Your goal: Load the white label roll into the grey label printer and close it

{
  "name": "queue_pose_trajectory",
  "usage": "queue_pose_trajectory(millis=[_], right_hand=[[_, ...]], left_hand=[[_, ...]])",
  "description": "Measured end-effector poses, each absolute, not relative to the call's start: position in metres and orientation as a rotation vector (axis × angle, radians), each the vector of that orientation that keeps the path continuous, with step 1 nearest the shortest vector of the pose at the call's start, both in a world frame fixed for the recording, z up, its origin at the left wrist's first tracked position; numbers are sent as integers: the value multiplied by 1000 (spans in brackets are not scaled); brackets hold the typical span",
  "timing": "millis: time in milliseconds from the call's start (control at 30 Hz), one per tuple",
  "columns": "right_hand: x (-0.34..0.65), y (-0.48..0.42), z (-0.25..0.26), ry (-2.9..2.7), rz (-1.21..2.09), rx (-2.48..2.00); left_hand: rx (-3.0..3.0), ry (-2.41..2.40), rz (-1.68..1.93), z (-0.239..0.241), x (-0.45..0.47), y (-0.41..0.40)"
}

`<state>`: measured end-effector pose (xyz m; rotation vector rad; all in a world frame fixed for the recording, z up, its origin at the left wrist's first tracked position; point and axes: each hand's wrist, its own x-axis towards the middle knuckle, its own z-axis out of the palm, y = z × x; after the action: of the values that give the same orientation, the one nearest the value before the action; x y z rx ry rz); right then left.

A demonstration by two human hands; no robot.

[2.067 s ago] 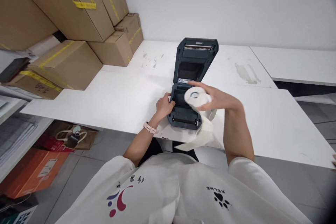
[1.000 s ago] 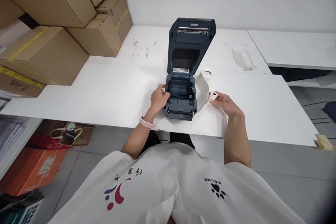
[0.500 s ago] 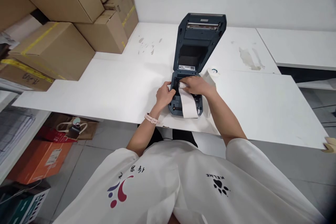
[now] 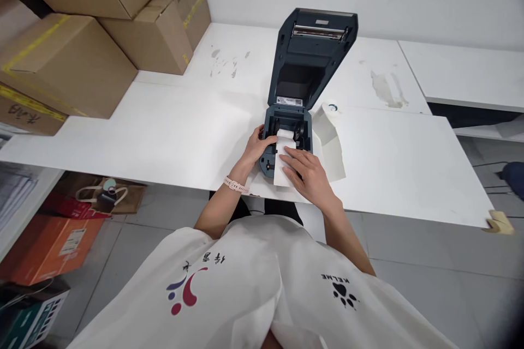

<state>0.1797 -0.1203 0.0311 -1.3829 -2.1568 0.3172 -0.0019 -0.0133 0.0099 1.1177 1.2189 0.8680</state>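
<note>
A dark label printer (image 4: 309,68) stands on the white table with its lid raised. Inside its base sits a small white paper roll (image 4: 285,134), and a loose strip of label paper (image 4: 281,174) runs from it over the front edge. My left hand (image 4: 257,146) grips the left wall of the base, fingers outside and thumb reaching in beside the roll. Stretched and slightly spread, the fingers of my right hand (image 4: 308,173) lie flat on the strip. A creased white paper sheet (image 4: 332,144) rests just right of the printer.
Cardboard boxes (image 4: 69,65) are stacked on the table's left end. The front edge of the white table (image 4: 380,204) runs close to my body. Below at left are an orange box (image 4: 53,248) and a paper bag (image 4: 135,199). Tan padding (image 4: 500,222) covers the right front corner.
My right hand has come out of the printer base, down onto the paper strip. The roll now sits in the base, uncovered by that hand. My left hand remains at the left wall.
</note>
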Motion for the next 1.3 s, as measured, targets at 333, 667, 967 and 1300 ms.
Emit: queue_pose_trajectory(millis=[333, 667, 967, 1300], right_hand=[[183, -124, 28, -2139, 345, -1431], [192, -123, 29, -2164, 475, -1457], [205, -122, 37, -2173, 591, -1323], [247, 59, 138, -1404, 704, -1245]], left_hand=[[1141, 1215, 812, 14, -4, -15], [1085, 1184, 857, 9, -5, -14], [1078, 1139, 864, 12, -8, -31], [1088, 1033, 785, 21, -23, -111]])
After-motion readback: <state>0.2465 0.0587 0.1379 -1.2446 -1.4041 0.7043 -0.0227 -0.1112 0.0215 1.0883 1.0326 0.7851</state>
